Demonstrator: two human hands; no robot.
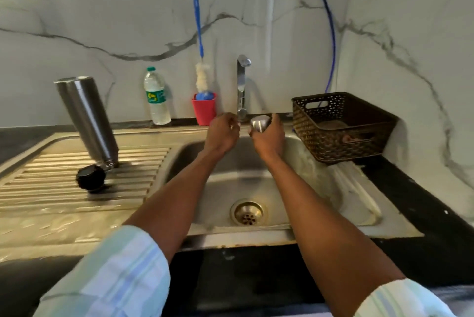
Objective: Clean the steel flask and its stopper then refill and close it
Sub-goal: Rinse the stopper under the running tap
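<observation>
Standing inverted on drainboard: steel flask.

Flask: brushed steel, dull sheen. Stopper: black plastic, ribbed, matt. Steel cap in right hand, smooth & shiny. Sink: stainless, wet, w/ ridged drainer. Basket: brown woven plastic. Tabletop: black, glossy. Wall: polished marble-look.

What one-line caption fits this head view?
Right hand holds steel cap by tap; flask inverted on drainboard.
</observation>
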